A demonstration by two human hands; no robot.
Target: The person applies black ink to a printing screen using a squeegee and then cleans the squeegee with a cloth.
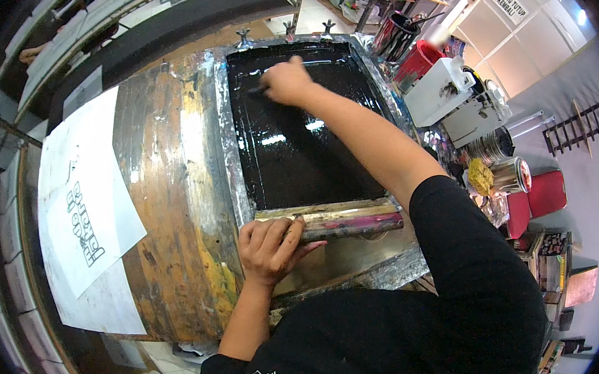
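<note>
A screen-printing frame (pixel 349 223) lies in front of me on a paint-stained table. Its mesh (pixel 312 164) is covered in wet, glossy black. My left hand (pixel 270 246) grips the frame's near wooden bar at its left end, fingers curled over the top. My right hand (pixel 289 82) is over the far left part of the mesh, closed around a small dark thing (pixel 257 90) whose kind I cannot make out against the black. Three wing-nut clamps (pixel 289 32) stand along the frame's far edge.
White sheets with a printed outline drawing (pixel 90 198) lie on the brown, stained tabletop (pixel 165 199) at left. To the right are a red tub (pixel 418 61), white containers (pixel 441 93), a tin (pixel 511 175) beside a yellow lump (pixel 480 177), and a red chair (pixel 546 192). Shelving racks line the far left.
</note>
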